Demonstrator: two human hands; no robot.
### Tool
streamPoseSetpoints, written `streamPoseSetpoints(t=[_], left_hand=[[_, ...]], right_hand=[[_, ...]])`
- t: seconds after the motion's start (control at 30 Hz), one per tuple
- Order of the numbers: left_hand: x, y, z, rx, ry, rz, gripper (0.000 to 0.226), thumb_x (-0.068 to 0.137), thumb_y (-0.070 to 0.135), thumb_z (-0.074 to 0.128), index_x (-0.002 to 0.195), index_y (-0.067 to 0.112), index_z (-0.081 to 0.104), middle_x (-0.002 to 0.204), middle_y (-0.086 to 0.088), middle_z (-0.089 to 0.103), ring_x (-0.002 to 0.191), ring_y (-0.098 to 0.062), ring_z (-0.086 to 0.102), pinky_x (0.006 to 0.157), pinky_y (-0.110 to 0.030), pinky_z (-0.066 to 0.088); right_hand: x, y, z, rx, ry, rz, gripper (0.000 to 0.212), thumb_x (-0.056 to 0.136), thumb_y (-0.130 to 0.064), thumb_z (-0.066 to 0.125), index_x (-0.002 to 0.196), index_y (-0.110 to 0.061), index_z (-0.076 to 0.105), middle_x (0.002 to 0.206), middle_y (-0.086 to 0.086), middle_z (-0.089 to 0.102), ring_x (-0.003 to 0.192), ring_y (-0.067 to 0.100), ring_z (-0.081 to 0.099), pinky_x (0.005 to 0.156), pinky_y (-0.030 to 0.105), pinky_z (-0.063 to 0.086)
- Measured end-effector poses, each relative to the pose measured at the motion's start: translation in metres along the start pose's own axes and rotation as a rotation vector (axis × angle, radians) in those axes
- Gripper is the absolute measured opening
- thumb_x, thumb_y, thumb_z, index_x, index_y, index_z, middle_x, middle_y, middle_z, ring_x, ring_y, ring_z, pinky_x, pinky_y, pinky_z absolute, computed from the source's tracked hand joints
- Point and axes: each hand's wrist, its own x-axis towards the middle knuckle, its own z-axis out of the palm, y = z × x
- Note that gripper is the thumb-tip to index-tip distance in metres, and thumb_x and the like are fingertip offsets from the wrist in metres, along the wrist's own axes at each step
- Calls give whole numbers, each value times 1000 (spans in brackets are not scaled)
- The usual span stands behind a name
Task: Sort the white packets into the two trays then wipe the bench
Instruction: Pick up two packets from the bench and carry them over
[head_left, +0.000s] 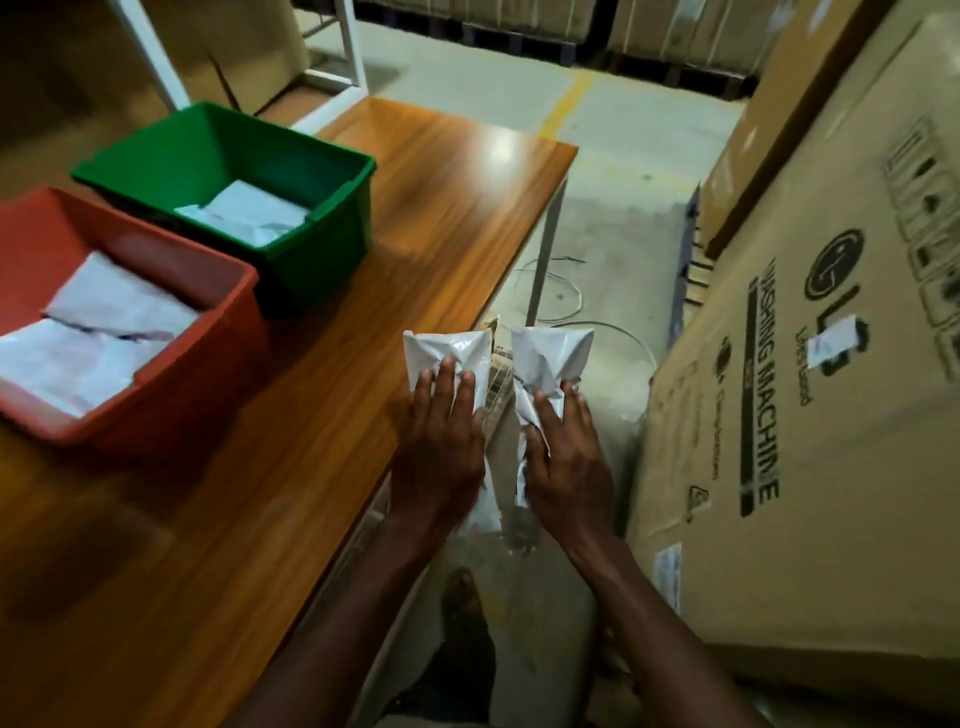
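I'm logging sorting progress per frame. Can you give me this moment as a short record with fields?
left hand: holds a white packet at the bench edge
right hand: holds a second white packet, off the bench, over the floor
red tray: packets inside
green tray: packets inside
beside: cardboard box on the right
wiping: not yet done
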Motion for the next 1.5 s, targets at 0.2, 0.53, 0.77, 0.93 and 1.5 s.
streamPoseSetpoints(t=[0.2,0.53,0.77,0.93,1.5], left_hand=[[94,3,-14,-72,198,-24,50,104,28,32,146,4,42,155,-20,35,144,-39,32,109,-53,41],[214,-37,-69,-31,498,-212,51,104,30,34,147,5,42,158,-16,31,149,-33,23,121,-43,22],[266,-70,-109,12,657,-530,49,104,26,35,150,10,39,162,-9,25,151,-26,17,123,-42,18],[275,-94,-139,121,775,-691,47,102,20,37,146,6,44,159,-14,30,149,-28,22,124,-33,11],[300,-293,-138,67,82,-1154,53,102,29,35,151,9,30,164,-14,12,148,-38,15,120,-46,16]], right_hand=[[113,4,2,38,-8,-65,52,105,-41,29,148,-21,49,161,10,33,151,26,27,111,50,42],[289,-57,28,219,-44,-361,48,105,-38,38,147,-19,51,162,11,32,151,25,27,110,48,43],[392,-111,61,389,-205,-618,47,105,-35,40,149,-21,47,163,11,28,152,26,24,116,45,36],[426,-161,82,410,-354,-797,45,106,-35,37,148,-22,46,162,12,30,151,29,24,117,46,35],[451,-291,269,-94,-876,-918,38,105,-33,36,129,-11,54,141,27,44,129,45,45,107,47,40]])
